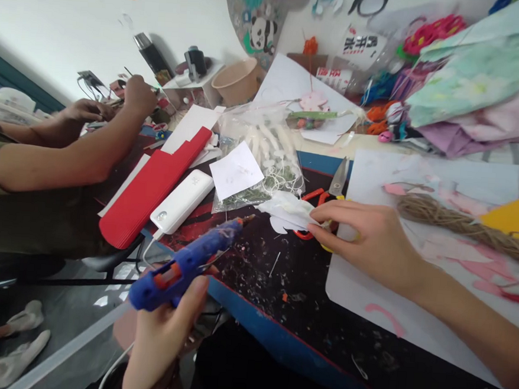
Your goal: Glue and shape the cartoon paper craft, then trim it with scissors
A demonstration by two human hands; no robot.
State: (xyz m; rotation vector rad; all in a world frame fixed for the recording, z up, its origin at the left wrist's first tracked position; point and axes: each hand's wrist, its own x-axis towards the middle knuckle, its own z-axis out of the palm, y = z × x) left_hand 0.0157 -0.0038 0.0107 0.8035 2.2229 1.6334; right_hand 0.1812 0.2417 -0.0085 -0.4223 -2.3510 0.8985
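Note:
My left hand [167, 330] is wrapped round the handle of a blue hot glue gun [188, 260], its nozzle pointing up and right toward the other hand. A long translucent glue stick [71, 347] trails from the gun's back end. Between the thumb and fingers of my right hand [365, 237] is a white paper cutout [287, 211], held low over the dark table. Just behind it lie orange-handled scissors [338, 179], partly hidden by my right hand. A gap separates the nozzle from the paper.
A white power bank [183, 204] with a cable and a red folded paper [153, 190] lie left. Behind is a clear plastic bag [272, 142]. Twine [461, 226] and pink scraps cover a white sheet [362, 308] at right. Another person's arm [66, 166] works at far left.

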